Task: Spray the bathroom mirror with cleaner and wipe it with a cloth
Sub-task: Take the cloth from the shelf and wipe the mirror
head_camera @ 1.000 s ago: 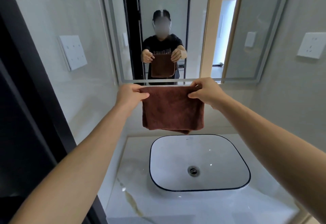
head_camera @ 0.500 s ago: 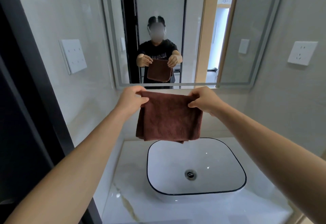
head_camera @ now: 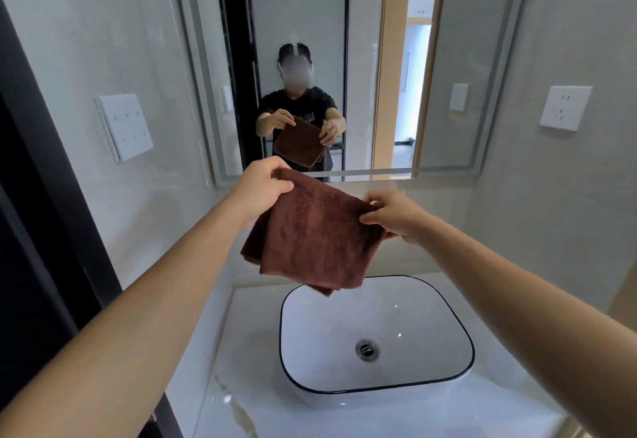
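Left hand and right hand pinch a folded brown cloth (fuzzy, tilted).

A home bathroom, a wall mirror hung above a white basin with a dark rim and metal drain, marble-patterned bench, pale tiled walls, a switch panel and socket flanked the glass.

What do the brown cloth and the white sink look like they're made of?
The brown cloth, pinched by the left hand and right hand, looks like soft terry or microfibre: fuzzy matte nap, limp folds. The sink looks like glazed ceramic: smooth glossy white with bright highlights and a thin dark rim line, though the exact material can't be confirmed.
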{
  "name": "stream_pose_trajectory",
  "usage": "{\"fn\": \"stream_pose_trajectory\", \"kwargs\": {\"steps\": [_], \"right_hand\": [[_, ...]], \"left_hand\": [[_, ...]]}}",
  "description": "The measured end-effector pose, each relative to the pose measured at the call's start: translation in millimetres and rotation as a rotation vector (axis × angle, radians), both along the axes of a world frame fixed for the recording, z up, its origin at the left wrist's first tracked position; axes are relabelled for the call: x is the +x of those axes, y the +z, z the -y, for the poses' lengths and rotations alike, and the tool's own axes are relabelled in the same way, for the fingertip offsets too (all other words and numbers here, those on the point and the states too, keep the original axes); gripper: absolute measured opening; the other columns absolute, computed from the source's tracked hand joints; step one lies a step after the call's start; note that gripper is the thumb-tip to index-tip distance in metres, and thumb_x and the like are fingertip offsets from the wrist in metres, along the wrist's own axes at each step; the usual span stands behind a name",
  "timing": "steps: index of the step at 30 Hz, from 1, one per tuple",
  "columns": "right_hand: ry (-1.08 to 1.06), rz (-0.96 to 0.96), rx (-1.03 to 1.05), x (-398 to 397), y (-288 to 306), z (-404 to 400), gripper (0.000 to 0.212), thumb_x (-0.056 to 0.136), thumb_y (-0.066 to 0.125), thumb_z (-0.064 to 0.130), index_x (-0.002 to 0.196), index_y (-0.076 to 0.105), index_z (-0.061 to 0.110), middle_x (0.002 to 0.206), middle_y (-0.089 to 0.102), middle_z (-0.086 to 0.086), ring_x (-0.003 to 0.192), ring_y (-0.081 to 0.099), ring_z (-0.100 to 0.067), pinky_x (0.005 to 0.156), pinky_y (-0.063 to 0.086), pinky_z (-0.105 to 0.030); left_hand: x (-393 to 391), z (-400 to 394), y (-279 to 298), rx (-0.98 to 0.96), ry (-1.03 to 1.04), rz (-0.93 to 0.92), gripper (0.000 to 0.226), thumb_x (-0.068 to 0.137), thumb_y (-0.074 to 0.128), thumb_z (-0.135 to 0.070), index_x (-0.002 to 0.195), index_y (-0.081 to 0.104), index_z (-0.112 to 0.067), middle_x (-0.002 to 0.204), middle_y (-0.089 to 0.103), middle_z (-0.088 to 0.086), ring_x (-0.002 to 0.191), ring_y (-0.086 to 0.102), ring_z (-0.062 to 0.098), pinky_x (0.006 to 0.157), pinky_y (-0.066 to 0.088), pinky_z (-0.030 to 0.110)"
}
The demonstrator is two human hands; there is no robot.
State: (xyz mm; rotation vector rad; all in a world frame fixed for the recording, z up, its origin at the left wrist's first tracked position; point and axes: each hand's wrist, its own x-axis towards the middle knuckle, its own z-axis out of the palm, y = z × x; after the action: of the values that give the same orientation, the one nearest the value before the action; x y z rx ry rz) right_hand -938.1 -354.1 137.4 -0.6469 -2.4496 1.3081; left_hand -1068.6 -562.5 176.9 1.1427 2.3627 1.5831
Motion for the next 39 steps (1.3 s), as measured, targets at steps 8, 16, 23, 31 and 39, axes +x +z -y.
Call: {"fn": "stream_pose_trajectory", "kwargs": {"steps": [8, 16, 23, 31, 39], "right_hand": [[0.069, 0.045, -0.455, 9.1, -37.9, 5.2, 0.021, 0.093, 0.065, 0.009, 0.114, 0.068, 0.010, 0.113, 0.071, -0.010, 0.104, 0.067, -0.023, 0.087, 0.058, -0.041], [0.126, -0.003, -0.467, 8.9, -40.3, -1.6, 0.034, 0.092, 0.068, 0.016, 0.125, 0.066, 0.022, 0.122, 0.067, -0.003, 0.114, 0.060, -0.022, 0.098, 0.052, -0.049], [0.093, -0.077, -0.195, 5.8, -9.8, -9.1, 0.013, 0.088, 0.072, 0.010, 0.100, 0.076, 0.013, 0.096, 0.075, -0.007, 0.096, 0.067, -0.025, 0.085, 0.054, -0.035], [-0.036, -0.116, 0.586, 3.5, -1.1, 19.2, 0.028, 0.079, 0.079, 0.028, 0.062, 0.058, 0.018, 0.060, 0.051, 0.005, 0.062, 0.049, -0.014, 0.054, 0.033, -0.030], [0.167, 0.128, 0.394, 15.2, -79.9, 54.2, 0.025, 0.081, 0.077, 0.024, 0.068, 0.057, 0.016, 0.065, 0.053, -0.002, 0.062, 0.049, -0.017, 0.050, 0.035, -0.024]], "left_hand": [[15.0, -11.9, 21.0, -0.096, -0.026, -0.059, 0.020, 0.092, 0.059, 0.000, 0.088, 0.065, -0.019, 0.102, 0.070, 0.015, 0.100, 0.066, 0.031, 0.092, 0.052, 0.048], [18.0, -9.7, 23.1, -0.130, -0.071, -0.100, 0.019, 0.095, 0.053, 0.004, 0.098, 0.063, -0.012, 0.105, 0.068, 0.014, 0.101, 0.065, 0.026, 0.091, 0.052, 0.041], [6.0, -8.0, 16.7, -0.112, 0.016, -0.226, 0.025, 0.094, 0.051, 0.006, 0.096, 0.062, -0.017, 0.101, 0.065, 0.008, 0.096, 0.062, 0.019, 0.081, 0.050, 0.034], [-17.2, 8.4, -27.0, -0.087, 0.292, -0.299, 0.019, 0.091, 0.058, 0.002, 0.099, 0.068, -0.012, 0.090, 0.066, 0.005, 0.086, 0.063, 0.026, 0.074, 0.052, 0.036], [-29.6, 45.3, -114.7, -0.302, 0.211, -0.058, 0.015, 0.089, 0.062, 0.001, 0.096, 0.068, -0.010, 0.089, 0.068, 0.014, 0.083, 0.065, 0.030, 0.077, 0.055, 0.038]]}}
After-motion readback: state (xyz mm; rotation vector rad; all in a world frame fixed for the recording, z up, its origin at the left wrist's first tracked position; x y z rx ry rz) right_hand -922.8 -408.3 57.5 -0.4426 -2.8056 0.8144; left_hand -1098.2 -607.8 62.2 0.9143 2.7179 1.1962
